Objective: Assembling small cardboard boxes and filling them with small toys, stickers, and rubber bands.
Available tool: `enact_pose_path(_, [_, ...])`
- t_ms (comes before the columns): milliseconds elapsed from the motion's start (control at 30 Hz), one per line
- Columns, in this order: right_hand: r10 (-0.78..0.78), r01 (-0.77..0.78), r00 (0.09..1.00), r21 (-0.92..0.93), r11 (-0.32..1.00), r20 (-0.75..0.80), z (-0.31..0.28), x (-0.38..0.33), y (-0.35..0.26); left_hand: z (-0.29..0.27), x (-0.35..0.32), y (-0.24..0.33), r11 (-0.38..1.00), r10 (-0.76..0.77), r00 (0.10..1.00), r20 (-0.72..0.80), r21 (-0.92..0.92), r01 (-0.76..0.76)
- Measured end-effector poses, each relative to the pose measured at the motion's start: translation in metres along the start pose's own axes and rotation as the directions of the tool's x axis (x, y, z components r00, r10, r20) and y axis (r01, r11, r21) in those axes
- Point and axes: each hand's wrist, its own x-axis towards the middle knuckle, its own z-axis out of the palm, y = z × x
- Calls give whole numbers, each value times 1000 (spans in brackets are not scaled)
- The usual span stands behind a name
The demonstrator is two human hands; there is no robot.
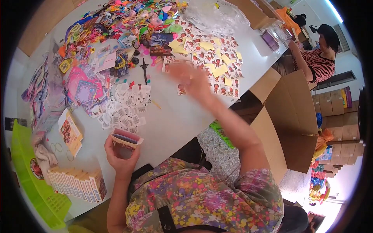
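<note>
My left hand (119, 162) grips a small open-topped carton (126, 142) near the table's front edge, with flat card-like pieces standing inside it. My right hand (191, 80) is stretched over the table, smeared by motion, so its fingers and any contents cannot be made out. It is nearest to the spread of sticker sheets (227, 90) printed with small red figures, with yellow paper slips (220, 71) among them. Small white packets (128, 104) lie beyond the carton. Left of them are pink and purple cards (86, 92). A black sword-shaped toy (145, 72) lies nearby.
Colourful trinkets (130, 24) are heaped at the back beside clear plastic bags (217, 17). A row of filled cartons (77, 185) and a green basket (33, 171) stand at left. A large cardboard box (289, 120) is at right; another person (316, 58) sits beyond.
</note>
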Motion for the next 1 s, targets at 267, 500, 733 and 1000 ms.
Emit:
enact_pose_path(267, [107,-40,994,-889,456,11,-128,81,118,1,2,-3,998,32,999,-20,46,-31])
enact_pose_path(500, [-56,102,995,-805,584,85,-136,82,111,4,9,4,994,75,997,23,82,-77])
enact_pose_path(733, [46,14,998,-865,502,42,-143,82,114,4,6,1,998,54,998,21,26,-55])
enact_pose_path(1000, [-40,-42,996,-828,559,-77,-137,75,117,-1,5,0,997,70,998,-3,18,-70])
